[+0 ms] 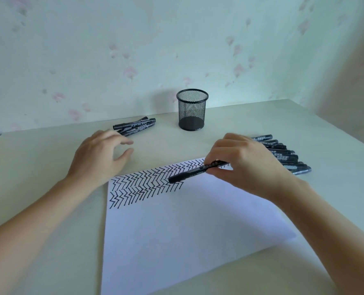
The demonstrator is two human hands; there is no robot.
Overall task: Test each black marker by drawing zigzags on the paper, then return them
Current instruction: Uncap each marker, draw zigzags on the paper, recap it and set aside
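Floral-papered wall behind a smooth pale tabletop point(49, 158). White paper sheet point(177, 226), zigzag rows point(147, 184) along its far edge. R hand point(240, 165) pinches a capped black marker point(189, 173) lying low over the zigzags. L hand point(100, 154) hovers, fingers loosely spread, w/ nothing held. Round black wire-mesh cup point(191, 110) at far centre. Approx. 3 markers far left point(134, 126); approx. 7 fanned at right point(287, 156).

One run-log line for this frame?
right hand: holds marker over paper | left hand: open, above table | cup: upright
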